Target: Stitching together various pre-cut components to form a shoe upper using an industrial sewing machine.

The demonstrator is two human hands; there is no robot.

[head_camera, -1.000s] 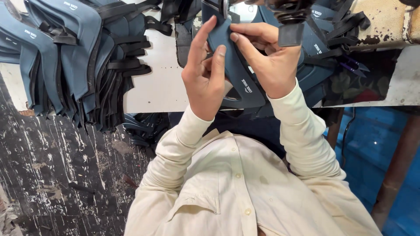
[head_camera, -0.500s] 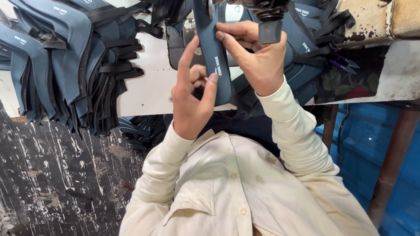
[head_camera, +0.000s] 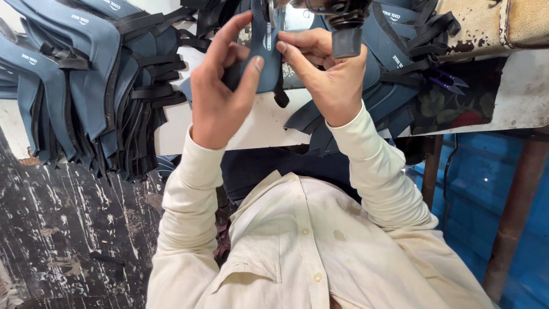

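Left hand [head_camera: 220, 94]: raised at far centre, fingers spread and curled, thumb and fingertips clamped on the near part of the slate-blue shaped strap piece with black edging [head_camera: 264, 54].
Right hand [head_camera: 326, 77]: just right of left hand, fingers together, pinching the same strap piece from the right side.
Held piece: between both hands, upright, above the white worktable edge [head_camera: 260, 123]; black tail hanging down below the fingers.
Left stack: big heap of matching blue-and-black strap pieces [head_camera: 86, 86] draped over far left of table, well apart from hands.
Right stack: more blue strap pieces [head_camera: 394, 74] piled behind right hand, touching table.
Machine part: dark metal fitting [head_camera: 343, 23] just above right hand; contact unclear.
Clothing: cream long-sleeved shirt [head_camera: 309, 246] near centre.
Floor: dark scuffed floor [head_camera: 63, 229] near left.
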